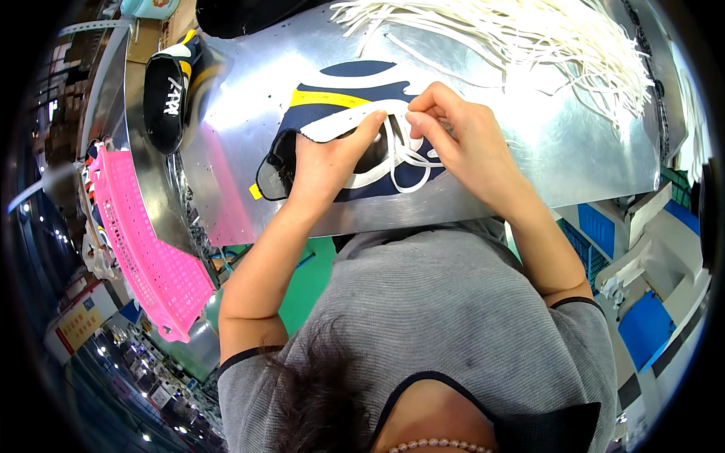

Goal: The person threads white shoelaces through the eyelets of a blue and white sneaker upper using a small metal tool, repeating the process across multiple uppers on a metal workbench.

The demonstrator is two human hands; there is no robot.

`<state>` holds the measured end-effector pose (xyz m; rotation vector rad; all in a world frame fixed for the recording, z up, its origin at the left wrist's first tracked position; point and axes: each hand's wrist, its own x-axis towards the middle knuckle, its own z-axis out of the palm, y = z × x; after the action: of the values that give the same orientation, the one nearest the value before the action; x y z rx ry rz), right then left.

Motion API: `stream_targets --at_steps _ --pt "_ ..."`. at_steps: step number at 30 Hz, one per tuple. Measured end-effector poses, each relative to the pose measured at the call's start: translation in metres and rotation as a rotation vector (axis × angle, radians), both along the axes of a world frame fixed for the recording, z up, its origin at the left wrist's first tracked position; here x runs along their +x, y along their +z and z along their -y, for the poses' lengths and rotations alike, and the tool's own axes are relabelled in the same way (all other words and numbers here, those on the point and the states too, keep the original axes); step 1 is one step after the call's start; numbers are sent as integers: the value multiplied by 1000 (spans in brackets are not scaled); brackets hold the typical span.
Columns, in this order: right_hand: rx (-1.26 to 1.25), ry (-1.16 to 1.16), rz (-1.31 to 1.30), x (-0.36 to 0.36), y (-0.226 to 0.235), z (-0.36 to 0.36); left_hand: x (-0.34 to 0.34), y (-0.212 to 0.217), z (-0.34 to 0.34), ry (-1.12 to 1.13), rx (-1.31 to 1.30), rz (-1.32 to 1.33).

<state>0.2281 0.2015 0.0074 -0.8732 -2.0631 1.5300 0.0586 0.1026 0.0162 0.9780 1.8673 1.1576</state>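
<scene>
A navy shoe upper (362,69) with white trim and a yellow stripe lies on its side on the metal table. My left hand (328,166) is closed on it, its fingers inside the opening and the thumb pressing the white eyelet edge. A white shoelace (408,183) hangs in loops over the front of the upper, next to the eyelets. Thumb and forefinger of my right hand (472,143) are pinched at the eyelet edge on the lace. The lace's very tip is hidden by the fingers.
A big pile of loose white laces (529,38) covers the table's far right. A dark shoe (166,98) with yellow and white parts lies at the far left. Beside the table's left edge hangs a pink plastic basket (143,241). A black object (242,16) sits at the far edge.
</scene>
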Motion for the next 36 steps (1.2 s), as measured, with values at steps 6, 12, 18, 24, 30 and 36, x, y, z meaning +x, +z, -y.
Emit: stream_targets --at_steps 6,12,18,24,30,36 --pt "154 69 19 -1 -3 -9 3 -1 3 -6 15 44" --pt "348 105 124 -21 -6 -4 15 4 8 -35 65 46" --pt "423 378 356 -18 20 -30 -4 10 12 -104 -218 203" --pt "301 0 -51 -24 -21 -19 -9 1 13 -37 -195 326" --pt "399 -44 -59 -31 -34 -8 -12 0 2 28 -72 184" --pt "411 -178 177 -37 -33 -6 -35 53 53 33 -29 799"
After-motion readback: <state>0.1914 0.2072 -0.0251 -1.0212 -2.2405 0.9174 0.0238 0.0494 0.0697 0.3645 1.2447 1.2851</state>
